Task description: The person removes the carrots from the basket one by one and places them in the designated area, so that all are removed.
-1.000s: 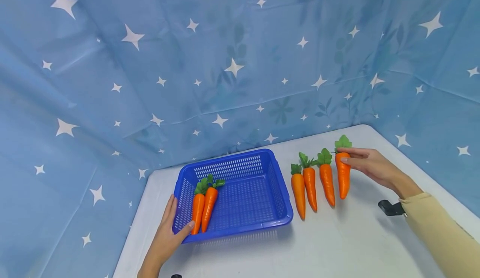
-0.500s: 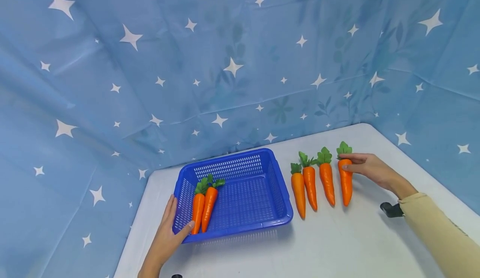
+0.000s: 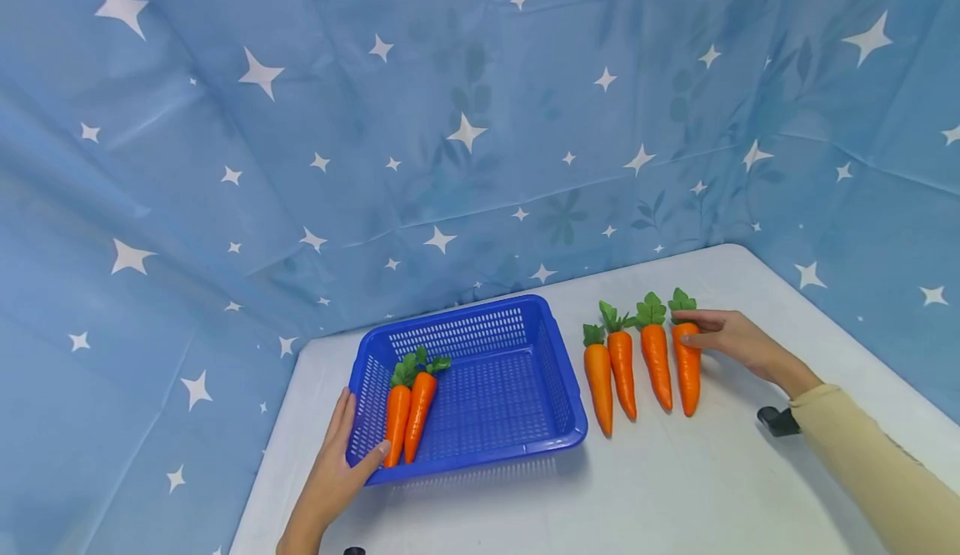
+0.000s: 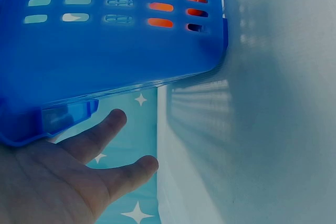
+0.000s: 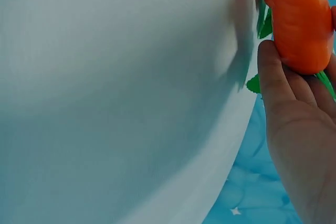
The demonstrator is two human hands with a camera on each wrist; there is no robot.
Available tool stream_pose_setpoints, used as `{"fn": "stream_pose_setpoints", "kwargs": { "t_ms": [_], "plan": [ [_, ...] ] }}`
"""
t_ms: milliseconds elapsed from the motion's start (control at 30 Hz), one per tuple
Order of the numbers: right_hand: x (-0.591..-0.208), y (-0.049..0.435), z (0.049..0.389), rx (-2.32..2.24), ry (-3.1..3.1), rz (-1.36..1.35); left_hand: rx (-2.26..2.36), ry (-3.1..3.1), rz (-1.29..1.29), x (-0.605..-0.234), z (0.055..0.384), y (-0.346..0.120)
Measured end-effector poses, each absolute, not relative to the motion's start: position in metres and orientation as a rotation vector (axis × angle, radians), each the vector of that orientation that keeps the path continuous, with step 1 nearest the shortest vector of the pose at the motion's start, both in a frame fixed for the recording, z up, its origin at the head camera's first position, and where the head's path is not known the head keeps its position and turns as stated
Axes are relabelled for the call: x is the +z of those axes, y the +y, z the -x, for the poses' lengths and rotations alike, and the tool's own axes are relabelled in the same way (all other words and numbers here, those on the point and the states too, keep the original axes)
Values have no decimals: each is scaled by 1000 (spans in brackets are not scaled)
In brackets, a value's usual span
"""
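Note:
On the table, my right hand (image 3: 738, 342) holds an orange carrot (image 3: 687, 380) near its leafy top, between thumb and fingers. The right wrist view shows this carrot (image 5: 302, 24) at the fingertips. To its left lie 3 more carrots, side by side with leaves pointing away: one nearest the hand (image 3: 656, 367), a middle carrot (image 3: 622, 376) and a leftmost carrot (image 3: 598, 388). My left hand (image 3: 330, 472) holds the left front corner of a blue plastic basket (image 3: 495, 456), thumb over the rim, fingers along the outside. Inside, at left, lean two carrots (image 3: 418, 417).
The white table (image 3: 637, 488) stands against a blue curtain (image 3: 465, 188) with white stars, which also runs along both sides. A black device (image 3: 780, 422) sticks out at my right wrist beside the sleeve (image 3: 870, 463).
My right hand has brought its carrot down and slightly towards me, then left, close to the neighbouring carrot. My left hand and the basket have stayed put.

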State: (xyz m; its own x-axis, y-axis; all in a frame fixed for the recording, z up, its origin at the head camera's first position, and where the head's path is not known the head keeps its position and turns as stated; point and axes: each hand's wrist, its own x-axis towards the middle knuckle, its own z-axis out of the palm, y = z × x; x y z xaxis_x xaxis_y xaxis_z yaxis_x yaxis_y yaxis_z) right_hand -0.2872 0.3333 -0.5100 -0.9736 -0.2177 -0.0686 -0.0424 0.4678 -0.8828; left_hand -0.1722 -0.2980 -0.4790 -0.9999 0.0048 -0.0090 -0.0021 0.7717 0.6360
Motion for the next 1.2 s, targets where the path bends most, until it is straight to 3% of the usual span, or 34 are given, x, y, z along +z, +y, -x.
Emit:
{"fn": "stream_pose_setpoints", "kwargs": {
  "t_ms": [1200],
  "plan": [
    [-514,303,288,-1335,2819,133,1098,2955,-15,-480,173,-298]
  ]
}}
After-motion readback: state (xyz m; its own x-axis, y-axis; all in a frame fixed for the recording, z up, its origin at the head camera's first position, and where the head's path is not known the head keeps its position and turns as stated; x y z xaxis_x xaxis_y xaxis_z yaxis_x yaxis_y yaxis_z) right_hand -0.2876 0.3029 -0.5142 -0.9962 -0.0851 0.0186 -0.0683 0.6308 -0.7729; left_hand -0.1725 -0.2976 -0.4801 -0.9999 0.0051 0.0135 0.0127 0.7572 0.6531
